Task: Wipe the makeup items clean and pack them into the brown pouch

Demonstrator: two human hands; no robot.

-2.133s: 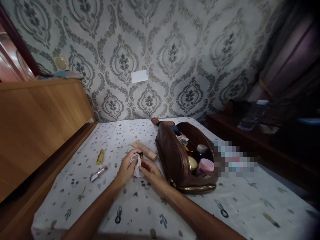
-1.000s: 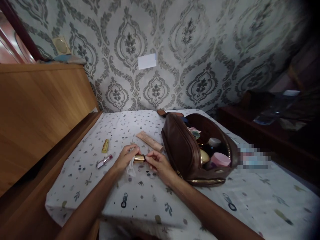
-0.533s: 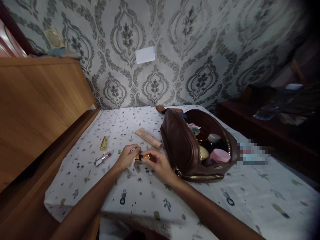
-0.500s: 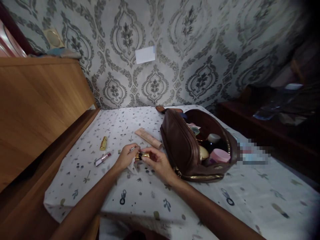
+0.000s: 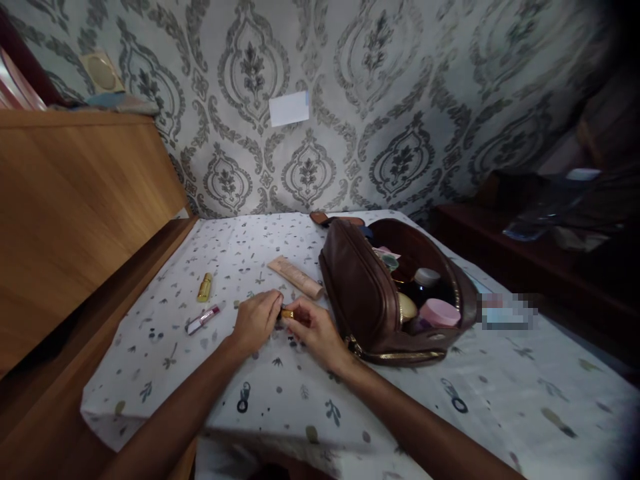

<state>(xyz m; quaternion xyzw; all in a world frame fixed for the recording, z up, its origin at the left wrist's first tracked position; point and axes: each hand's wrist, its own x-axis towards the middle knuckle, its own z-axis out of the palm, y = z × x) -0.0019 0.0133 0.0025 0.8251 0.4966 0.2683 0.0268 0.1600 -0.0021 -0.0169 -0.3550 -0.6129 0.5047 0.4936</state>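
Between my two hands is a small gold-and-black lipstick, mostly covered by fingers. My right hand pinches its gold end between thumb and fingertips. My left hand is closed round the dark end, its back turned up. A beige squeeze tube lies just beyond my hands. Left of them, a pink-and-clear lip gloss tube and a small gold bottle lie on the patterned white cloth. Close to my right hand stands an open brown cosmetic bag.
Inside the bag are a pink-lidded jar, a white-capped bottle and other cosmetics. A wooden cabinet borders the left side. Patterned wallpaper rises behind, with a white card on it. A clear bottle lies at the dark right side.
My left hand has turned over and closed further round the lipstick, so less of it shows. The white tissue seen under my left hand is now hidden.
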